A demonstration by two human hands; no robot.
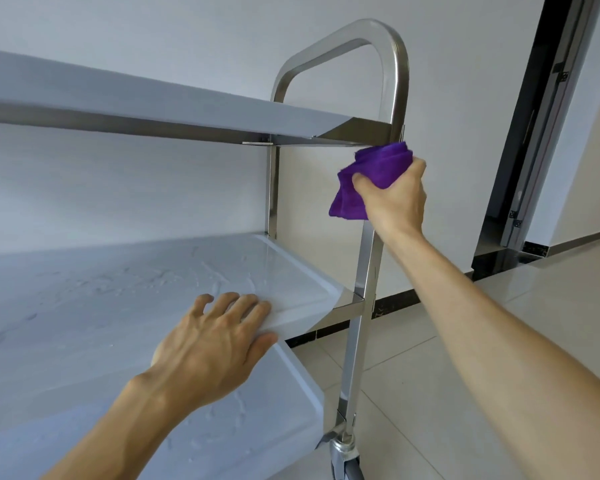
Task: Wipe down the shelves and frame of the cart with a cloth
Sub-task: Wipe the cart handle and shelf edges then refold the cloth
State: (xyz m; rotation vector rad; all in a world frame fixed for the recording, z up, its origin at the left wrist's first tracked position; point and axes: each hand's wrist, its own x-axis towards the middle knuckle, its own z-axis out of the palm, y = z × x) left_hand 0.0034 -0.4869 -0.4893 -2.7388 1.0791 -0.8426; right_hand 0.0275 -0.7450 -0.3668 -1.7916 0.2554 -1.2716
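A three-shelf cart fills the left and middle of the view, with pale plastic shelves and a steel frame. My right hand (394, 199) grips a bunched purple cloth (371, 178) wrapped round the near right upright post (364, 299), just under the top shelf (153, 102). My left hand (212, 344) holds the front edge of the middle shelf (118, 289), fingers lying on top and thumb under the rim. The bottom shelf (222, 438) shows below it. The steel handle loop (392, 64) rises above the top shelf.
A caster wheel (345, 459) sits at the foot of the post on a pale tiled floor (482, 341). A white wall stands behind the cart, with a dark skirting strip (395, 301). A dark-framed doorway (541, 133) opens at the right.
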